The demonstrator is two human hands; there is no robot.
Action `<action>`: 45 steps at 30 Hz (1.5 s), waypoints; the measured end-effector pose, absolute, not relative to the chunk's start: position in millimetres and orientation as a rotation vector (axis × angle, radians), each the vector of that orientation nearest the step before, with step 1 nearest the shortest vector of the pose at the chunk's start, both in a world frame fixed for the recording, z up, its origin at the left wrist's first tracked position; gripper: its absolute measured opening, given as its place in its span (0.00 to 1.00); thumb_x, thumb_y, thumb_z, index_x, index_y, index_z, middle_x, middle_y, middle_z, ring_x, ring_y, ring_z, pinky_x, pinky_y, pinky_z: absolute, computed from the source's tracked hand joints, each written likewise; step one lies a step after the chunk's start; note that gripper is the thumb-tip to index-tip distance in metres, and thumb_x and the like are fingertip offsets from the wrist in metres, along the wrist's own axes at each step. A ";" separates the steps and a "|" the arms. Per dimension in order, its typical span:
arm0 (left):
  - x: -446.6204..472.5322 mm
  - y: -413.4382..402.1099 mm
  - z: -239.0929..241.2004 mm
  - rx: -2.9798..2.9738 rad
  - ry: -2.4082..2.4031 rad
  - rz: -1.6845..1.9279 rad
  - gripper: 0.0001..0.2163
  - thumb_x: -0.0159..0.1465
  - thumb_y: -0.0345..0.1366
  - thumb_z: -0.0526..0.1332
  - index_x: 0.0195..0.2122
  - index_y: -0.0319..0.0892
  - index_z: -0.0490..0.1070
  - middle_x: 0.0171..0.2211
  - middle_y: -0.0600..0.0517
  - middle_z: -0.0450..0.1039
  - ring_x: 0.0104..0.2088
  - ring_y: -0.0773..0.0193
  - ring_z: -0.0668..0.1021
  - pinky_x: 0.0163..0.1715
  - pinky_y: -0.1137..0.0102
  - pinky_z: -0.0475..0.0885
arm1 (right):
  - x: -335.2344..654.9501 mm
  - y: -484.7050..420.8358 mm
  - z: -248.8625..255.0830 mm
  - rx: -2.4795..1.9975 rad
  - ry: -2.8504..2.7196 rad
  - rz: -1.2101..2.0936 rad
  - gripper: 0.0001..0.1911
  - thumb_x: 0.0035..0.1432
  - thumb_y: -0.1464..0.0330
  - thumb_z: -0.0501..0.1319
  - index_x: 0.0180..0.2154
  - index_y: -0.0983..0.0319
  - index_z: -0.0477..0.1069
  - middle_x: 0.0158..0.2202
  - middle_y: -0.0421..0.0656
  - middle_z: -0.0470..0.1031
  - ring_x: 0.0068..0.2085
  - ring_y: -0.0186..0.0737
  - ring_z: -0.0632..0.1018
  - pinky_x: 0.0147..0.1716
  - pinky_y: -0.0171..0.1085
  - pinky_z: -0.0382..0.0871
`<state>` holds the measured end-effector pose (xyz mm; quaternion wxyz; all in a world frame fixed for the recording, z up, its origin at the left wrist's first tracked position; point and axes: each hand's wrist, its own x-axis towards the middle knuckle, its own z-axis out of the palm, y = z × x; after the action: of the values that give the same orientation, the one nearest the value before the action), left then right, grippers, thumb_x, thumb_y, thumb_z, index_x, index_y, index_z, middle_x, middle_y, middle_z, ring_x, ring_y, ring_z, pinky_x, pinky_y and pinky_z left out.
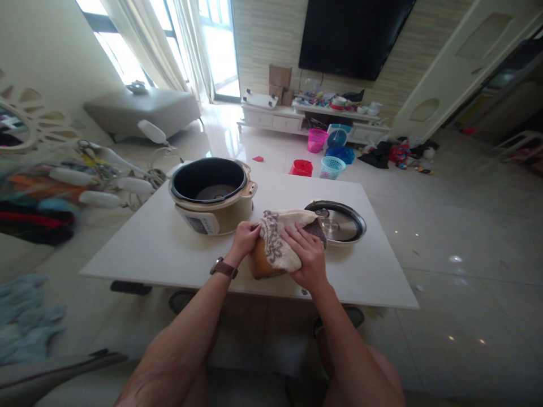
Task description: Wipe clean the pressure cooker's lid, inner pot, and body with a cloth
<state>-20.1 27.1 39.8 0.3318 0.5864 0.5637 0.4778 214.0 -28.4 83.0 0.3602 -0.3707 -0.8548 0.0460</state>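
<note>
A cream cloth with a grey-purple pattern (289,249) is draped over an orange-brown vessel (262,261) near the front of the white table. My left hand (244,242), a watch on its wrist, is closed in a pinch on the cloth's left edge. Spread fingers of my right hand (309,259) lie flat on the cloth's right part. Most of the vessel is hidden under the cloth. At the back left stands an electric pressure cooker (231,217), lidless, its dark inside showing. Its round lid (339,223) lies on the right, underside up, partly behind the cloth.
The white table (156,254) ends just in front of the vessel. Past its far edge stand a red basket (302,167), a light blue basket (332,167) and a pink basket (316,140). A white lamp (153,133) reaches in at the left.
</note>
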 end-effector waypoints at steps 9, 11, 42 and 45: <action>-23.1 23.5 20.7 1.372 1.454 1.346 0.32 0.61 0.65 0.60 0.17 0.45 0.50 0.19 0.57 0.46 0.24 0.70 0.52 0.25 0.68 0.46 | 227.1 6.0 47.7 -1.334 -1.323 0.555 0.22 0.60 0.56 0.68 0.52 0.61 0.81 0.49 0.50 0.87 0.50 0.56 0.85 0.53 0.52 0.78; -24.5 23.4 16.2 1.354 1.450 1.360 0.31 0.61 0.66 0.59 0.18 0.45 0.50 0.19 0.57 0.47 0.24 0.70 0.52 0.25 0.68 0.47 | 229.3 8.8 43.5 -1.345 -1.276 0.578 0.19 0.59 0.57 0.69 0.48 0.61 0.82 0.46 0.49 0.87 0.48 0.55 0.86 0.52 0.51 0.79; -25.7 24.4 22.1 1.397 1.469 1.267 0.30 0.60 0.61 0.61 0.17 0.45 0.49 0.18 0.57 0.45 0.22 0.72 0.51 0.24 0.68 0.44 | 226.5 -4.5 59.1 -1.264 -1.514 0.494 0.24 0.61 0.59 0.67 0.56 0.60 0.79 0.56 0.51 0.84 0.57 0.58 0.83 0.58 0.52 0.74; -29.9 24.5 15.2 1.408 1.451 1.287 0.30 0.61 0.62 0.59 0.17 0.46 0.49 0.19 0.57 0.45 0.23 0.71 0.52 0.25 0.68 0.46 | 230.7 3.2 50.4 -1.338 -1.322 0.614 0.18 0.59 0.58 0.69 0.47 0.61 0.82 0.46 0.50 0.87 0.47 0.55 0.85 0.52 0.50 0.78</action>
<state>-29.9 24.5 15.2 0.3639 0.5472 0.5638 0.5003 230.7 3.2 50.4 0.5492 -0.5653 -0.5582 0.2593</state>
